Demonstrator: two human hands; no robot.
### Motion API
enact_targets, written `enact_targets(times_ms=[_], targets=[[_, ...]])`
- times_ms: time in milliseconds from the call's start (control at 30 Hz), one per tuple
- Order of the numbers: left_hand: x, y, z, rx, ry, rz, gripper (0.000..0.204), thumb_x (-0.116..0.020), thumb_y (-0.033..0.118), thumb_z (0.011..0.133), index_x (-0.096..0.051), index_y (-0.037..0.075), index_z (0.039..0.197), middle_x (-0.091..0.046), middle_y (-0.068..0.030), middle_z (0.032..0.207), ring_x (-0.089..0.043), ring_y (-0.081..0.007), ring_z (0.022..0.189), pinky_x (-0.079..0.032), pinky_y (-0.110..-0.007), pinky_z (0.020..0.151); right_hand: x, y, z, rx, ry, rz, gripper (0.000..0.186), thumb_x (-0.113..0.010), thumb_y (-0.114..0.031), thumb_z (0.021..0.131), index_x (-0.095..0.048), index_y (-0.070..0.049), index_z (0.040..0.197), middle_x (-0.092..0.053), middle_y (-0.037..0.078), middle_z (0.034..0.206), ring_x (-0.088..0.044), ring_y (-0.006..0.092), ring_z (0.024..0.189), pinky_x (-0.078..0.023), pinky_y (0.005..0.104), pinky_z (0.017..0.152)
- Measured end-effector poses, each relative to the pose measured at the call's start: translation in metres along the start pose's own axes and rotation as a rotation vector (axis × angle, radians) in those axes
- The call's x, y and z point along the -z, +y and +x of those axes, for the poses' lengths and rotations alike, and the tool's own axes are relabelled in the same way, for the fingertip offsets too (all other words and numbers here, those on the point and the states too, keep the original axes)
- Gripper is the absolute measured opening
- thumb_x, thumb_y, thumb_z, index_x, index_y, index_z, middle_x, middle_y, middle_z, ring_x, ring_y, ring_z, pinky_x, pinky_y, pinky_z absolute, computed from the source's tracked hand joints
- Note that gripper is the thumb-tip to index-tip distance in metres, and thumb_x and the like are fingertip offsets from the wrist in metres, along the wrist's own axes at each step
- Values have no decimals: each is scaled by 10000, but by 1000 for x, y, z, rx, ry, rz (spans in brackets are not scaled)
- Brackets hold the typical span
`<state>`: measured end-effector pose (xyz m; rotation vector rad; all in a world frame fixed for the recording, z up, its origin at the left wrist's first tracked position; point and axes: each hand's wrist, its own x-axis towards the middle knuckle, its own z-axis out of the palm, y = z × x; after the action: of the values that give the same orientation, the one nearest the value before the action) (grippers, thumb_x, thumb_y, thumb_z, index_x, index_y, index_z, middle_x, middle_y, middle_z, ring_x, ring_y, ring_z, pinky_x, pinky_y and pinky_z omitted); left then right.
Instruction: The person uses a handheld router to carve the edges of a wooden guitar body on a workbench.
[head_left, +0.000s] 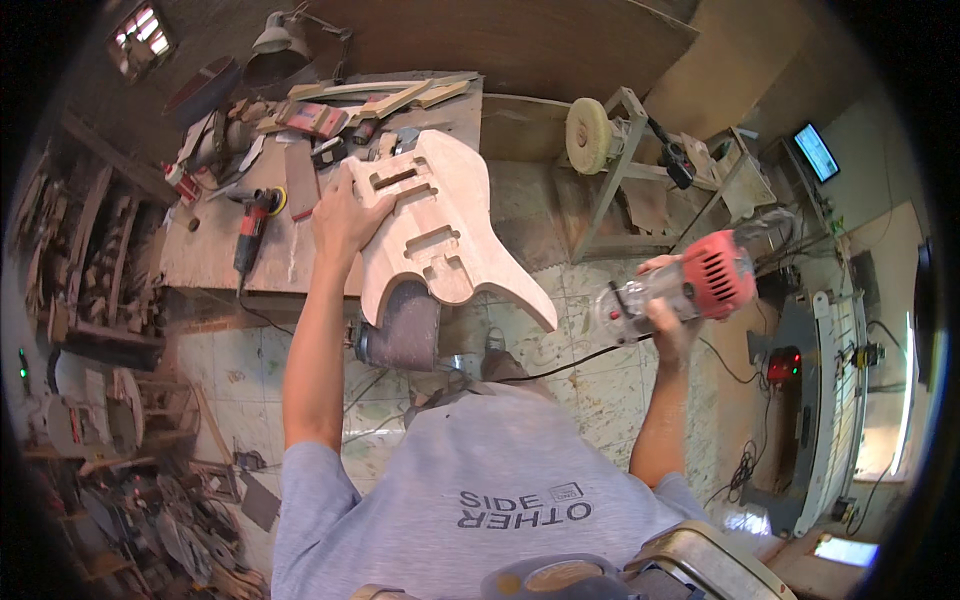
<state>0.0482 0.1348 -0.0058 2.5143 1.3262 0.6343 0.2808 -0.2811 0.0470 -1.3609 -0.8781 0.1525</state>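
In front of me a pale wooden electric guitar body (462,205) with several routed cavities is held tilted, its two horns toward me. My left hand (347,215) grips its left edge, thumb lying over the face near the cavities. Out to the right, my right hand (668,318) is wrapped around a handheld router (716,275) with a red motor housing and a clear base. The router is held in the air, apart from the guitar body. Its black cord (570,365) runs leftward past my waist. Beneath the guitar body shows a brown sanding belt on a roller (405,325).
A wooden workbench (205,255) at left carries a red and black angle sander (252,240), wood strips (400,100) and a lamp (275,50) behind. A buffing wheel (587,135) on a stand is far right. Shelves of wood scraps (100,250) line the left.
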Motion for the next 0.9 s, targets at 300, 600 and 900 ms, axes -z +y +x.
enact_targets(times_ms=[300,600,900], targets=[[31,41,-40,159,-86,347,1072,-739,631,824,-311,134,1672,-448,-347,1549,-534,-542,1350,-455,-593,1090,53,0,-27,35,368,140,658,-739,-147,769,-510,32,1359,-645,183,1207,-654,307,1107,-519,465,1023],[-34,101,33,-980,-623,-86,1068,-779,679,765,-489,36,1567,-469,-208,1618,-539,-404,1406,-284,-542,1268,48,3,-25,92,354,118,700,-738,-175,771,-480,27,1390,-636,191,1219,-648,310,1101,-523,478,1028],[-56,139,39,-1132,-656,205,910,-640,860,786,-729,-8,1045,-719,-207,1021,-682,-376,1034,-483,-490,983,65,10,-40,72,421,154,727,-719,-197,756,-468,30,1400,-617,201,1229,-619,318,1153,-503,497,1067]])
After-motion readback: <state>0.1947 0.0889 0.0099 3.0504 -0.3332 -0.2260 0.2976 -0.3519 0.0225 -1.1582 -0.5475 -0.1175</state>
